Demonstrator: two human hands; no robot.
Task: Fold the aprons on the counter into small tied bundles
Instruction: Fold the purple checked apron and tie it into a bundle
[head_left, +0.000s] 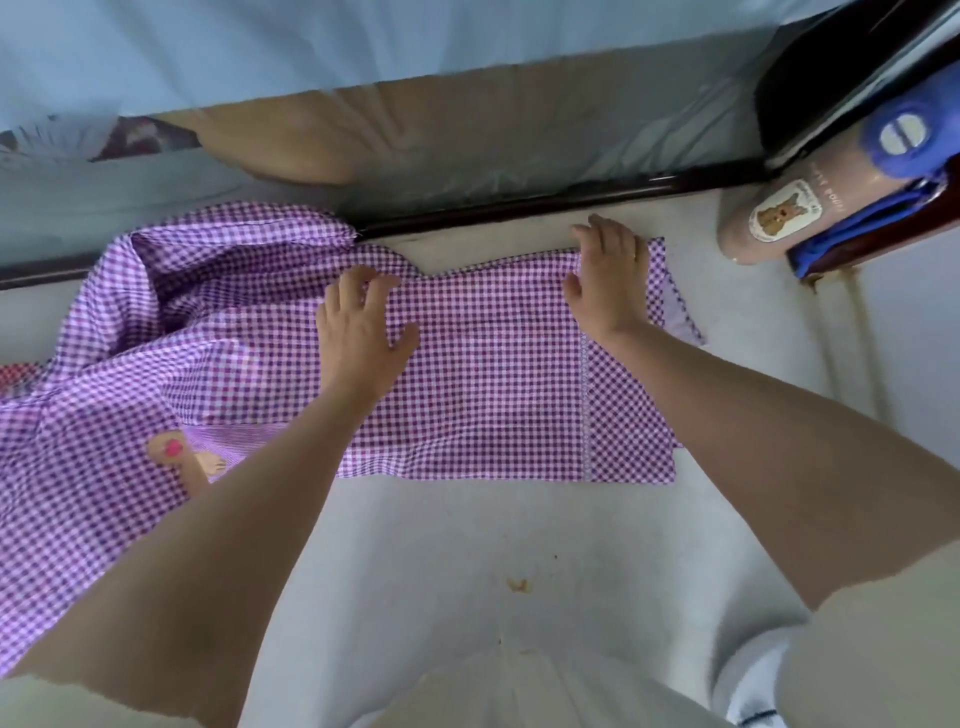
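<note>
— How are the fingers of the left hand?

— They are bent at the knuckles, and the tips come down on the far edge of the purple checked apron, where the cloth makes small wrinkles. The thumb is spread out to the side and lies on the cloth. If the tips only press or catch a fold, I cannot tell.

— And the right hand?

— It lies flat, palm down, near the right end of the apron. The fingers are almost straight and close together and reach over the far edge onto the white counter. The thumb points to the left. It grasps nothing.

— How do the arms stand?

— Both forearms are bare and come from the lower corners, stretched forward. The hands are well apart.

— Where is the apron?

— On the counter. Its right part lies smooth between and under the hands. Its left part is bunched up, climbs over the dark rail at the back and runs out of the picture at the left.

— What is hard to see?

— The left forearm hides part of the apron's near side. A red cloth shows only a corner at the left edge. A bottle with a blue cap lies at the right; its label is too blurred to read.
</note>
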